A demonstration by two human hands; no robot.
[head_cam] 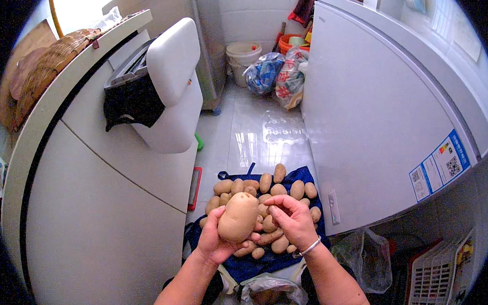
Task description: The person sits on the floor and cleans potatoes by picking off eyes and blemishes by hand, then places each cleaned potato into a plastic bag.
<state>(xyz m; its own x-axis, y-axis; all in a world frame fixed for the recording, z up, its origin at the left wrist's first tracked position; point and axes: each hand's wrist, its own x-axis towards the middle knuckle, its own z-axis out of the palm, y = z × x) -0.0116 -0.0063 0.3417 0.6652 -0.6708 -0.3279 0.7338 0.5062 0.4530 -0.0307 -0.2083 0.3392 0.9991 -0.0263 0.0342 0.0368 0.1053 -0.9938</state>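
My left hand (215, 237) holds up a large potato (238, 217), its palm and fingers around the lower end. Just to the right, my right hand (293, 220) is raised beside that potato with thumb and fingertips brought close together; whether something tiny is between them I cannot tell. Under both hands many potatoes (297, 189) of mixed sizes lie spread on a dark blue cloth or bag (250, 268) on the floor. Nearest my body an open clear plastic bag (293, 295) has a few brownish things inside, partly hidden.
A white chest freezer or fridge (374, 116) bounds the right, white cabinets (102, 209) the left, with a white bin (177, 65) on them. Buckets (243, 53) and filled plastic bags (290, 84) stand at the back. A white basket (432, 267) is at lower right.
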